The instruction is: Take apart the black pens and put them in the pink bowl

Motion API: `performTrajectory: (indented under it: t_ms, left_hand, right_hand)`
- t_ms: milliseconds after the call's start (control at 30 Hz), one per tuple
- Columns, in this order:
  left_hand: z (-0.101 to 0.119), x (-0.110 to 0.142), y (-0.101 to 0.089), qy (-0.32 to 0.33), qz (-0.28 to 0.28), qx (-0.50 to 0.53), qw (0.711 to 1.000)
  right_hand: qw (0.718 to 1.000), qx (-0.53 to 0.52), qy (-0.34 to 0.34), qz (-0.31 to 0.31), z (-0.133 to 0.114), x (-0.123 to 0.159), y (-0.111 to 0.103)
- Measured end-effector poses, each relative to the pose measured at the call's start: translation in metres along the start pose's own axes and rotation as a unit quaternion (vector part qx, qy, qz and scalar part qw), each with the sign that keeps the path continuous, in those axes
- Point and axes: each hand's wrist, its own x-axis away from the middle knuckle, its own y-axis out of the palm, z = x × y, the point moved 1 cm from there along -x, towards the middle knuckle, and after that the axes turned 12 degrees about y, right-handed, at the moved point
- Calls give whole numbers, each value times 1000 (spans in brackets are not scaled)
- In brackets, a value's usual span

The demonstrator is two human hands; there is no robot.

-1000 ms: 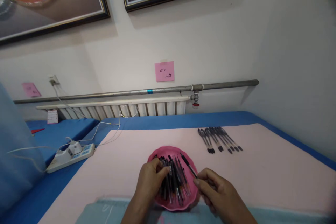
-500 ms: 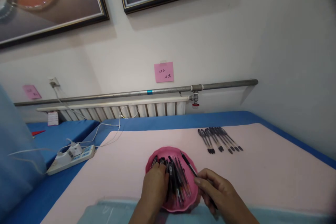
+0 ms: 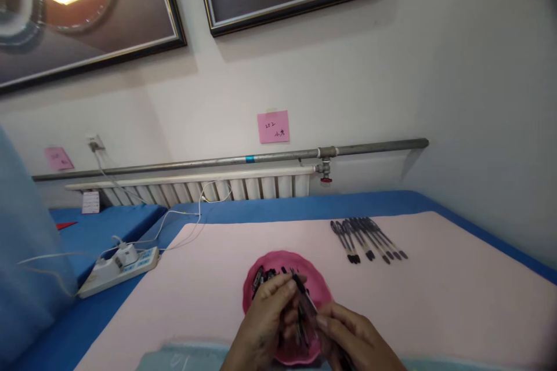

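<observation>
A pen (image 3: 310, 302) with a black front end and a clear barrel slants up to the left above the bowl. My right hand (image 3: 357, 339) is closed around its rear part. At the pen's front end, my left hand (image 3: 272, 313) has its thumb and fingers pinched together; what they hold there is too small and blurred to make out. Below both hands sits a pink scalloped bowl (image 3: 319, 287), holding loose black pen parts (image 3: 259, 281) and thin refills, largely hidden by my left hand. Right of it lies a row of capped black pens (image 3: 363, 237).
A pink sheet (image 3: 209, 278) covers the blue table (image 3: 278, 208). On the left lies a white power strip (image 3: 141, 264) with plugs and a white cable. Light blue plastic (image 3: 183, 356) lies along the near edge. A radiator (image 3: 252, 188) and pipe (image 3: 282, 156) run behind.
My left hand has come up out of the bowl and moved right to the pen's front end. The pen stays in my right hand. The camera view has tilted slightly upward.
</observation>
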Motion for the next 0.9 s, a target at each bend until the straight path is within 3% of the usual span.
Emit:
performTrajectory:
  t_ms: [100,400,567,667,900]
  left_hand:
    - [0,1,4,-9,1,29,1000]
    - [-5,0,10,39,67,37,996]
    - [-5,1,13,54,79,35,995]
    - [-3,0,13,58,91,36,994]
    - [-8,-1,15,69,116,41,990]
  right_hand:
    - [999,-2,9,-31,-3,0,2]
    - [999,51,7,-16,-2,0,-2]
    - [985,133,-62,89,-4,4,0]
    - [963,206,-104,141,-5,8,2]
    - [874,386,-182,233,0,10,2]
